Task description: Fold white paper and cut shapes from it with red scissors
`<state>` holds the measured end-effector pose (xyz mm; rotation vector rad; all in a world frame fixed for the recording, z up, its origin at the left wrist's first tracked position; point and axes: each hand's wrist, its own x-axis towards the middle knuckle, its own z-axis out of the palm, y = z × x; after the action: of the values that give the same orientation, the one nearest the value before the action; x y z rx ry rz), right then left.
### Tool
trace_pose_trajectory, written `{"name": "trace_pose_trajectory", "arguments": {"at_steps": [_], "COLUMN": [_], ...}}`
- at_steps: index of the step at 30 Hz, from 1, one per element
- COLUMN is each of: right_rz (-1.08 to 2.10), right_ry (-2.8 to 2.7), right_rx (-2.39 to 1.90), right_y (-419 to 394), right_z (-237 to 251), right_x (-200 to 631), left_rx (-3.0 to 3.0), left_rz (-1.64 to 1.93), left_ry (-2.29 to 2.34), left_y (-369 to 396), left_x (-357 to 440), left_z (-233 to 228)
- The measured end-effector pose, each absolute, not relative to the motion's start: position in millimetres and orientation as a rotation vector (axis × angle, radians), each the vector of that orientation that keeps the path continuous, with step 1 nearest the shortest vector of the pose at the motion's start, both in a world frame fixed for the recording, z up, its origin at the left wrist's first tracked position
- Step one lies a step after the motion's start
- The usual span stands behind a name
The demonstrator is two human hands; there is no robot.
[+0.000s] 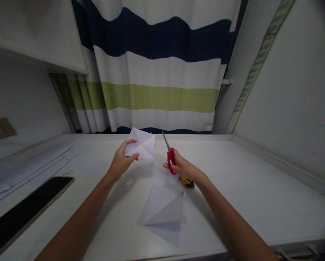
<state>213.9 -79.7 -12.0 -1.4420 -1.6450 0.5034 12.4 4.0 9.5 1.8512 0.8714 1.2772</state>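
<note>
The left hand pinches a creased white paper sheet by its lower corner, raised near the tabletop's far edge; the right hand grips red-handled scissors, blades nearly closed. The paper looks light, limp and easily torn, best held near a fold, and no writing is readable on it

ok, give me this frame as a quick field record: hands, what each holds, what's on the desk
left hand: holds creased white paper above the desk
right hand: grips red-handled scissors, blades pointing up and away
desk: white surface
near centre: folded paper sheet lying flat
under right hand: another paper piece; yellow-black object, partly hidden
left edge: dark flat slab, like a phone or tablet
background: striped curtain
</note>
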Motion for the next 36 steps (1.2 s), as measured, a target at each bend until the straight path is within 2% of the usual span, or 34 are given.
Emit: {"name": "trace_pose_trajectory", "arguments": {"at_steps": [5, 8, 18, 25, 32, 36], "right_rz": [0.133, 0.067, 0.546, 0.598, 1.377, 1.543], "right_ry": [-1.655, -1.574, -1.552, -1.707, -1.804, -1.715], "right_rx": [-1.415, -1.417, -1.603, -1.673, -1.239, -1.166], "right_y": [-78.2, -76.4, -72.6, -87.6, -96.0, -96.5], "right_z": [-7.6, -8.1, -25.0, -8.2, 3.6, 1.7], "right_x": [202.9, 200.4, 200.5, 194.1, 199.1, 198.3], "left_rx": [1.883, 1.887, 1.873, 1.881, 1.834, 1.793], "left_rz": [1.300, 1.344, 1.420, 1.387, 1.439, 1.432], "left_ry": [0.879, 0.871, 0.871, 0.894, 0.899, 0.910], "left_y": [5.3, 3.9, 4.0, 3.0, 2.9, 3.8], "left_x": [12.3, 13.0, 9.1, 8.0, 6.1, 4.6], "left_z": [8.1, 9.4, 12.5, 16.7, 18.3, 18.8]}}
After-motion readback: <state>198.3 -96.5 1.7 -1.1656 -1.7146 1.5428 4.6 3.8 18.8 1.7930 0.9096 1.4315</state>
